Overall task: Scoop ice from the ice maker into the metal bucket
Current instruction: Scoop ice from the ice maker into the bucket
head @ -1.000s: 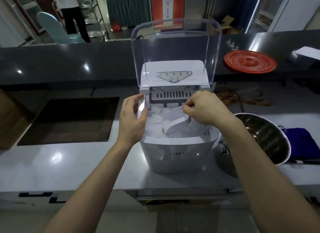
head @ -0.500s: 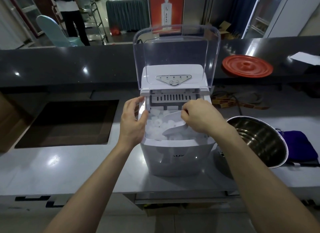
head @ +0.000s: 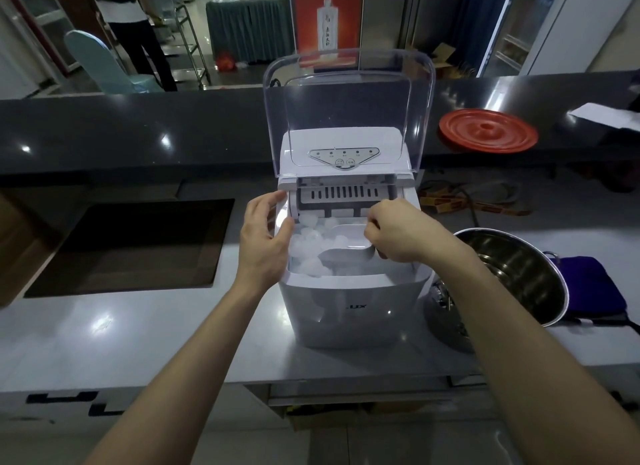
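Ice maker [head: 349, 312]: smooth white plastic box with rounded corners, its clear curved lid [head: 346, 94] standing upright at the back. Ice [head: 311, 239], cloudy rounded lumps, lies in its open bin. Right hand [head: 401, 236] grips a translucent plastic scoop [head: 346, 246] set among the lumps. Left hand [head: 263, 243] clasps the maker's left rim, thumb inside. Metal bucket [head: 512, 274], round and shiny, stands just right of the maker.

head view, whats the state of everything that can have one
clear lid: raised open
ice maker: basket holds ice
scoop: in the ice, gripped by right hand
metal bucket: no lid, no ice visible inside
left hand: holds ice maker's left wall
right hand: grips scoop
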Motion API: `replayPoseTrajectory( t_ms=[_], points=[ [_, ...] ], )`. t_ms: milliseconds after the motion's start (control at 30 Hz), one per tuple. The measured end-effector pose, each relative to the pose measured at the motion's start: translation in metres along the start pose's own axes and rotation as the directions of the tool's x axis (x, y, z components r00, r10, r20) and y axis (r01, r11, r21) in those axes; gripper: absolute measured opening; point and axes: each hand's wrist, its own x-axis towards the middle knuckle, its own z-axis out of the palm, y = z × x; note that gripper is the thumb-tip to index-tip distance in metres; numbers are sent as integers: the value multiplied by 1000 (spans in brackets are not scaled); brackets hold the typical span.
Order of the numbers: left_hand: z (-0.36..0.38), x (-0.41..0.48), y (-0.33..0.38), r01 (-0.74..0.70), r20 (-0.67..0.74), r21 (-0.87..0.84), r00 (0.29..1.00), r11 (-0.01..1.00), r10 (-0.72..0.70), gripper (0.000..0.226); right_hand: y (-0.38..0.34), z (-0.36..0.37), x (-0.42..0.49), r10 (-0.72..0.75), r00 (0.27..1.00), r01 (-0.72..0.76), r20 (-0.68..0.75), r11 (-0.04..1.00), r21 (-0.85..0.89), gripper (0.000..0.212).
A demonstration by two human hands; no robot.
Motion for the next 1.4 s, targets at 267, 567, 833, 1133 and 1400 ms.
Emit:
replayPoseTrajectory(
  t_ms=[267, 567, 833, 1133, 1400],
  points=[
    [0, 1, -1, 3, 2, -20, 1000, 1000, -3, 37, 3, 15, 2, -69, 983, 44, -172, 988, -146, 19],
    [1, 2, -2, 7, -2, -21, 1000, 1000, -7, 36, 4, 7, 3, -14, 998, 13, -68, 1000, -16, 25],
    [2, 3, -4, 5, -6, -11, 1000, 1000, -5, 36, -4, 19, 9, 47, 995, -47, -90, 999, 5, 24],
    [2, 4, -7, 4, -1, -4, 1000, 1000, -4, 36, -4, 16, 4, 99, 974, -79, -202, 992, 101, 29],
    [-1, 5, -9, -1, 2, -3, 1000, 1000, 1, 38, 3, -10, -14, 117, 943, -71, -311, 985, 154, 29]
  ],
)
